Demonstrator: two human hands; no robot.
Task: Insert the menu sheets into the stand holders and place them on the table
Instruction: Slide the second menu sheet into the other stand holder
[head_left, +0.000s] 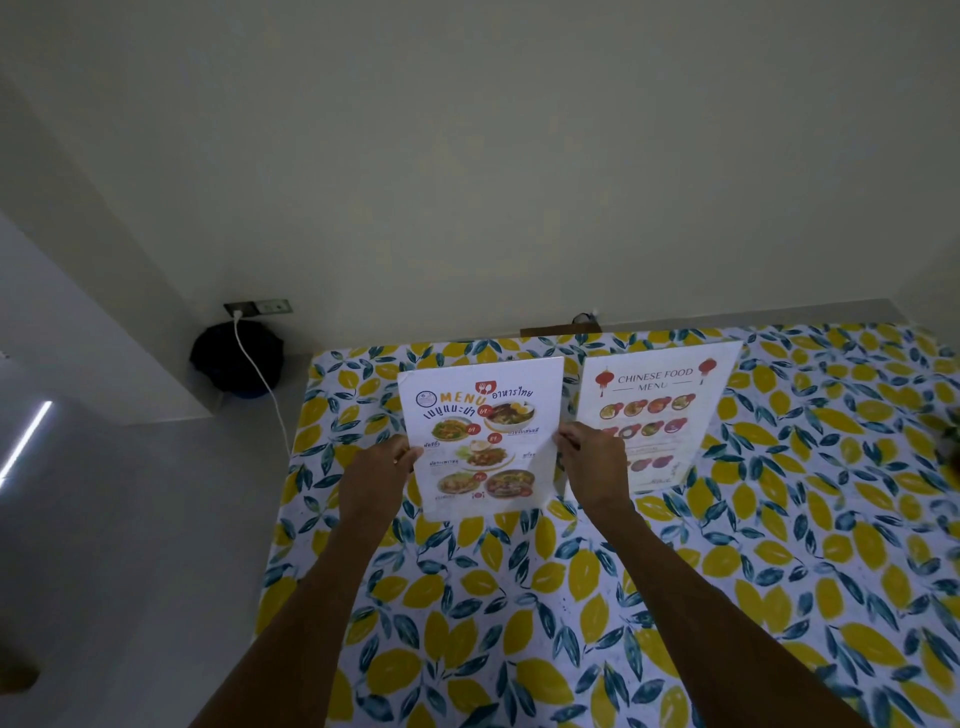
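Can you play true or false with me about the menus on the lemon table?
1. Both hands are holding the Thai food menu by its sides. True: the left hand is on its left edge and the right hand is on its right edge.
2. The Chinese food menu is lying flat on the floor. False: it stands on the table, to the right of the Thai one.
3. The tablecloth has red apples on it. False: it shows yellow lemons and blue-green leaves.
4. A white cable is plugged into a wall socket. True.
5. The right hand is touching the Chinese menu. False: it only passes in front of it.
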